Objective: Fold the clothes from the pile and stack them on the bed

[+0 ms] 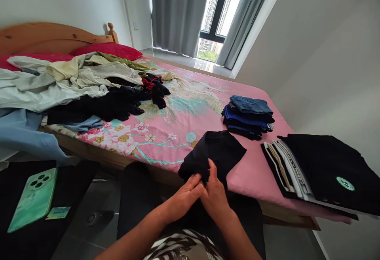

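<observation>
A black garment [219, 147], partly folded, lies over the near edge of the bed in front of me. My left hand [185, 196] grips its near edge, fingers closed on the cloth. Right beside it, touching it, my right hand [216, 194] is closed on the same edge, its index finger lying along the fabric. The exact kind of garment cannot be made out. Beyond it to the right sits a stack of folded blue and dark clothes [247, 115], denim on top.
A loose heap of clothes [80, 77] covers the bed's left side. Folded shirts [323, 169], a black one on top, lie at the right edge of the pink bedsheet [190, 113]. A green phone [34, 198] and a card [58, 213] rest on a black surface at lower left.
</observation>
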Action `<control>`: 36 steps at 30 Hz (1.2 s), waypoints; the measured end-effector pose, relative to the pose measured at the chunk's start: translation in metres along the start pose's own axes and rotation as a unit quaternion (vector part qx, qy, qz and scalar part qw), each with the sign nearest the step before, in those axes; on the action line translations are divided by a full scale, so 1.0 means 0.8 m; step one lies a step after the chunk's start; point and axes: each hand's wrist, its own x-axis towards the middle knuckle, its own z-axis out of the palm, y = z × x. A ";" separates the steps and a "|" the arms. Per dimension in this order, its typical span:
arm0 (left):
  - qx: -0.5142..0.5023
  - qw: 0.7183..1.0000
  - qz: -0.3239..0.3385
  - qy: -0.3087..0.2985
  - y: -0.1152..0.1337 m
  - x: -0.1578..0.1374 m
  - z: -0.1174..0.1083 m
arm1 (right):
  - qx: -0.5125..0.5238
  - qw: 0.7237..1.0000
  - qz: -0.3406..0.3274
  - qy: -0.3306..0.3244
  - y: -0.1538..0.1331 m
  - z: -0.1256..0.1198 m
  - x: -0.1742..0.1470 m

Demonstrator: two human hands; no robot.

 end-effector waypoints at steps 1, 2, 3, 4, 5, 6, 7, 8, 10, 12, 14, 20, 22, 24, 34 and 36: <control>0.037 0.999 0.000 -0.006 -0.004 0.000 0.006 | 0.008 1.000 0.008 0.003 0.000 -0.010 0.004; 0.073 0.997 0.004 -0.010 -0.009 0.000 0.012 | 0.017 1.000 0.006 0.012 0.000 -0.020 0.007; 0.106 0.994 0.014 -0.013 -0.015 0.000 0.017 | 0.026 0.999 -0.001 0.029 0.000 -0.032 0.011; 0.138 0.990 0.025 -0.019 -0.022 -0.001 0.021 | 0.036 0.998 -0.011 0.054 0.001 -0.044 0.015; 0.178 0.983 0.034 -0.034 -0.030 -0.001 0.024 | 0.044 0.996 -0.015 0.080 0.003 -0.057 0.019; 0.227 0.971 0.036 -0.059 -0.038 -0.002 0.024 | 0.046 0.993 -0.011 0.108 0.006 -0.070 0.022; 0.281 0.955 0.031 -0.086 -0.046 -0.003 0.023 | 0.041 0.990 -0.001 0.134 0.011 -0.084 0.025; 0.333 0.936 0.024 -0.110 -0.052 -0.004 0.020 | 0.030 0.987 0.012 0.155 0.016 -0.097 0.028; 0.414 0.899 0.028 -0.139 -0.056 -0.008 0.011 | -0.014 0.982 0.042 0.181 0.031 -0.122 0.030; 0.458 0.875 0.063 -0.140 -0.046 -0.013 0.002 | -0.068 0.977 0.075 0.188 0.047 -0.143 0.029; 0.479 0.857 0.106 -0.156 -0.023 -0.020 -0.003 | -0.120 0.972 0.111 0.172 0.062 -0.159 0.025; 0.506 0.801 0.229 -0.225 0.082 -0.058 -0.005 | -0.208 0.962 0.139 0.110 0.091 -0.194 0.005; 0.507 0.796 0.246 -0.221 0.117 -0.069 -0.007 | -0.206 0.960 0.135 0.130 0.089 -0.209 -0.001; 0.517 0.791 0.249 -0.213 0.151 -0.075 -0.012 | -0.216 0.957 0.130 0.144 0.078 -0.227 -0.004; 0.657 0.659 0.363 0.044 0.295 -0.053 -0.085 | -0.081 0.968 -0.026 0.236 -0.059 -0.309 0.018; 0.695 0.637 0.326 0.068 0.310 -0.034 -0.100 | -0.060 0.980 -0.054 0.182 -0.065 -0.311 0.052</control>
